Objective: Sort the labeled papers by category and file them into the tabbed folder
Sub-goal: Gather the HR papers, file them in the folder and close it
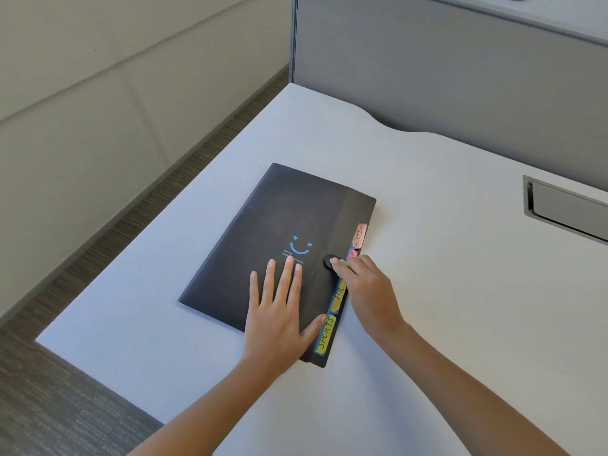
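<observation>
A black tabbed folder [269, 225] with a blue smiley print lies closed on the white desk [444, 291]. Coloured tabs stick out along its right edge: ADMIN [359, 235], a pink one partly hidden, HR [339, 295] and SPORTS [325, 335]. My left hand [279, 311] lies flat on the cover, fingers straight and spread. My right hand [365, 284] has curled fingers, with the fingertips at the round black snap button [329, 261] on the flap. No loose papers are in view.
A grey partition panel [444, 77] stands behind the desk. A metal cable-port recess [566, 209] sits in the desk at the right. The desk's left edge drops to a carpeted floor [82, 406].
</observation>
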A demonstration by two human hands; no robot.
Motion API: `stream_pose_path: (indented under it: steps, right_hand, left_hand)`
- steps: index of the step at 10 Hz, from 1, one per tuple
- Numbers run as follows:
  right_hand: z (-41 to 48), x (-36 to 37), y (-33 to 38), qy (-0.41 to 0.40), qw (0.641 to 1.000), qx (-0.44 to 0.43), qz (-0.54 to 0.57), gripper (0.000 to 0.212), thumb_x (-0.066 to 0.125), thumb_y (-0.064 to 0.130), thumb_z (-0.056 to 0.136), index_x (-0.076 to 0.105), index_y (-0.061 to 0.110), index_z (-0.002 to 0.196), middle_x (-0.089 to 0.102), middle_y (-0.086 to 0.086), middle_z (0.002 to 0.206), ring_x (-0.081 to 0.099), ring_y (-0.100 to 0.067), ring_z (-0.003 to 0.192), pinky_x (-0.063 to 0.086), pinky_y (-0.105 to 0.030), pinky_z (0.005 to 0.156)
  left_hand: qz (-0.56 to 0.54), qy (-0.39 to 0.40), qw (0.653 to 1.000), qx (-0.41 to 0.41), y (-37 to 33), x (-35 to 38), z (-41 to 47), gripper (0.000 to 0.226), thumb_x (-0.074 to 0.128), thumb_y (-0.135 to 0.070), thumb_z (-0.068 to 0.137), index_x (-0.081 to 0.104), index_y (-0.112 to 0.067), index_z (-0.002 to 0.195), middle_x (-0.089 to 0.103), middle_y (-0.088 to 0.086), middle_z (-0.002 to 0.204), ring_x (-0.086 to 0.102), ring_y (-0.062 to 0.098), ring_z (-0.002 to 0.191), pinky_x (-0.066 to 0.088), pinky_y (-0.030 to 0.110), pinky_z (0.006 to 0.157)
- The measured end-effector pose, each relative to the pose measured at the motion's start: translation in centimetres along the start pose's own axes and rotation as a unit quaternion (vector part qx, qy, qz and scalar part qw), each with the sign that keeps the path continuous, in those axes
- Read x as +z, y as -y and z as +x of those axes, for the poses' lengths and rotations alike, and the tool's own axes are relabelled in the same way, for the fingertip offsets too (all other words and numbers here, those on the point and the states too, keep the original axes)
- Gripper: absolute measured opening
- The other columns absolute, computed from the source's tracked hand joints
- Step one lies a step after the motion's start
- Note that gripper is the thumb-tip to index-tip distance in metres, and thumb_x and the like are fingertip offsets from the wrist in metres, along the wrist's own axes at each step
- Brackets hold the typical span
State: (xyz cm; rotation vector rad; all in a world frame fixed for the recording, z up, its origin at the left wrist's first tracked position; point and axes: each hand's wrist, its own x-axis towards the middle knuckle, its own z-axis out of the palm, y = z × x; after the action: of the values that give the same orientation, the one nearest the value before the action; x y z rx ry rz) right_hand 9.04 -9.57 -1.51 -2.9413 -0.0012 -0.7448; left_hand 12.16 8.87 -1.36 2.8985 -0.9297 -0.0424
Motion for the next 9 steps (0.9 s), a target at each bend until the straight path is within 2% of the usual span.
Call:
stream_pose_path:
  steps: [1,2,3,5,7,8,9]
  right_hand:
    - [0.2,0.0,0.1,0.008,1.000,0.010,0.011,0.038,0.078,-0.002,0.070,0.070,0.002,0.107,0.069,-0.006,0.082,0.063,-0.024,0.078,0.058,-0.030,0.061]
    - [0.7,-0.2,0.5,0.003,1.000,0.025,0.005,0.024,0.079,0.012,0.074,0.074,0.004,0.097,0.068,-0.006,0.077,0.063,-0.023,0.073,0.056,-0.027,0.058]
    - [1.3,-0.1,0.9,0.005,0.999,0.047,-0.008,0.014,0.076,0.017,0.078,0.073,0.008,0.088,0.067,-0.005,0.074,0.062,-0.021,0.070,0.055,-0.027,0.055]
    - [1.5,0.4,1.9,-0.026,0.993,0.112,-0.018,0.005,0.073,0.013,0.081,0.070,0.009,0.080,0.065,-0.005,0.070,0.060,-0.019,0.064,0.049,-0.025,0.049]
    - [1.5,0.0,2.4,-0.050,0.967,0.231,0.093,0.005,0.067,0.007,0.086,0.072,0.007,0.087,0.070,-0.005,0.077,0.063,-0.020,0.067,0.041,-0.019,0.056]
    - [1.4,0.3,3.0,-0.049,0.974,0.211,0.074,0.005,0.069,0.006,0.084,0.073,0.007,0.088,0.070,-0.006,0.077,0.063,-0.022,0.067,0.045,-0.022,0.056]
    - [1.2,0.5,3.0,-0.045,0.987,0.157,0.010,0.013,0.077,0.002,0.074,0.072,0.006,0.086,0.068,-0.007,0.073,0.061,-0.023,0.064,0.050,-0.025,0.055]
  left_hand:
    - [0.001,-0.001,1.000,0.001,0.0,0.1,0.0,0.087,0.028,-0.073,0.086,0.027,-0.014,0.150,0.025,0.007,0.156,0.015,0.033,0.146,0.016,0.056,0.114]
    - [0.006,0.001,1.000,0.000,0.0,0.1,0.0,0.087,0.028,-0.073,0.086,0.027,-0.014,0.150,0.025,0.007,0.157,0.014,0.033,0.146,0.015,0.056,0.115]
    - [0.005,0.001,1.000,0.000,0.0,0.2,0.0,0.087,0.029,-0.073,0.086,0.028,-0.014,0.150,0.025,0.007,0.157,0.014,0.033,0.146,0.015,0.056,0.115]
    - [0.007,0.000,1.000,-0.003,0.1,0.2,0.0,0.087,0.028,-0.073,0.086,0.027,-0.014,0.150,0.024,0.007,0.157,0.014,0.033,0.146,0.013,0.055,0.115]
    - [0.006,-0.005,1.000,-0.003,0.0,0.2,0.0,0.087,0.027,-0.074,0.086,0.025,-0.014,0.150,0.024,0.006,0.157,0.014,0.033,0.146,0.010,0.054,0.116]
    - [0.002,-0.003,1.000,-0.004,0.0,0.2,0.0,0.087,0.028,-0.074,0.086,0.027,-0.015,0.150,0.025,0.006,0.157,0.015,0.033,0.146,0.012,0.055,0.116]
    - [0.001,-0.003,1.000,-0.003,0.0,0.2,0.0,0.087,0.027,-0.073,0.086,0.028,-0.014,0.150,0.026,0.007,0.156,0.016,0.033,0.146,0.014,0.055,0.115]
